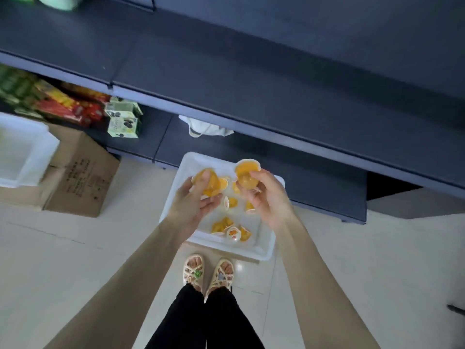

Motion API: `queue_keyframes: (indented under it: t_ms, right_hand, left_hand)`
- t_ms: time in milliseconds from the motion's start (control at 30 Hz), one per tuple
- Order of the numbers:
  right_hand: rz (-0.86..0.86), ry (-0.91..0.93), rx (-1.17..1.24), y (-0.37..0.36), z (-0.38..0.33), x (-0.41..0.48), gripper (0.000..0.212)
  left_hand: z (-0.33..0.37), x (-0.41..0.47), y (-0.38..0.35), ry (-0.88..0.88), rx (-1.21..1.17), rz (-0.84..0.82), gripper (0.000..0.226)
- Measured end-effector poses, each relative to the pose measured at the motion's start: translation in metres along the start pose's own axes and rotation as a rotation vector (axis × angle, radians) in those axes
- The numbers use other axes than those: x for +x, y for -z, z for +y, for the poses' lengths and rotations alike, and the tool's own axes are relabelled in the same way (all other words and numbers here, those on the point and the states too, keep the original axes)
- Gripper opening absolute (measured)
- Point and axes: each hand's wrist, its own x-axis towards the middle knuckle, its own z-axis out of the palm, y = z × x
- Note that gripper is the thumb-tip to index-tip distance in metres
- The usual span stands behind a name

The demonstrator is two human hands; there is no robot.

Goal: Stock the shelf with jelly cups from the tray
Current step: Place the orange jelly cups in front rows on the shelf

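Observation:
A white tray point(264, 248) lies on the floor in front of my feet, with several orange jelly cups point(231, 230) loose in it. My left hand point(193, 202) holds one orange jelly cup point(210, 182) above the tray, fingers curled round it. My right hand point(266, 197) grips another orange jelly cup point(246, 175), lifted a little higher. The dark blue shelf point(251, 71) runs across the top of the view, beyond the tray.
A cardboard box point(80, 177) stands on the floor at the left with a white bin point(22, 152) on it. Packaged goods point(65, 104) and green cartons point(123, 119) fill the lower shelf at left. A white cloth bag point(206, 128) lies on the lower shelf.

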Motion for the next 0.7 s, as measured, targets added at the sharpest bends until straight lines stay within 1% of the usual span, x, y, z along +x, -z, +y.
queue_keyframes:
  t_ms: [33, 67, 100, 133, 167, 200, 233, 267, 300, 367, 433, 533, 600, 700]
  right_hand:
    - [-0.014, 0.023, -0.044, -0.013, -0.018, -0.010, 0.017]
    - [-0.048, 0.053, -0.089, -0.027, -0.036, -0.021, 0.010]
    - [-0.094, 0.102, -0.129, -0.043, -0.056, -0.036, 0.008]
    - [-0.138, 0.155, -0.161, -0.058, -0.074, -0.049, 0.016]
    - [-0.167, 0.202, -0.191, -0.073, -0.092, -0.061, 0.016]
    - [-0.192, 0.247, -0.208, -0.086, -0.108, -0.072, 0.006]
    - [-0.212, 0.302, -0.229, -0.098, -0.124, -0.082, 0.010]
    - [-0.241, 0.356, -0.257, -0.109, -0.139, -0.091, 0.022]
    - [-0.267, 0.410, -0.300, -0.119, -0.154, -0.098, 0.029]
    - [-0.305, 0.534, -0.398, -0.139, -0.181, -0.115, 0.030]
    - [-0.298, 0.662, -0.474, -0.159, -0.206, -0.129, 0.029]
    - [-0.249, 0.862, -0.598, -0.188, -0.239, -0.140, 0.025]
    - [-0.214, 0.955, -0.653, -0.207, -0.256, -0.142, 0.028]
    - [-0.112, 1.062, -0.708, -0.234, -0.275, -0.134, 0.035]
  left_hand:
    - [0.019, -0.009, -0.007, -0.033, -0.023, -0.009, 0.037]
    - [0.039, -0.018, -0.014, -0.067, -0.042, -0.025, 0.036]
    - [0.060, -0.029, -0.022, -0.105, -0.054, -0.057, 0.031]
    - [0.081, -0.040, -0.029, -0.143, -0.065, -0.099, 0.026]
    - [0.101, -0.051, -0.037, -0.183, -0.062, -0.138, 0.020]
    - [0.120, -0.061, -0.043, -0.230, -0.055, -0.170, 0.015]
    - [0.138, -0.070, -0.049, -0.284, -0.045, -0.198, 0.011]
    - [0.155, -0.078, -0.055, -0.346, -0.029, -0.228, 0.010]
    - [0.172, -0.086, -0.060, -0.410, 0.002, -0.260, 0.014]
    - [0.202, -0.100, -0.068, -0.524, 0.086, -0.303, 0.029]
    - [0.232, -0.111, -0.078, -0.633, 0.198, -0.267, 0.039]
    - [0.273, -0.120, -0.093, -0.811, 0.325, -0.147, 0.031]
    - [0.300, -0.118, -0.102, -0.922, 0.388, -0.110, 0.032]
    - [0.339, -0.109, -0.111, -1.063, 0.478, -0.086, 0.037]
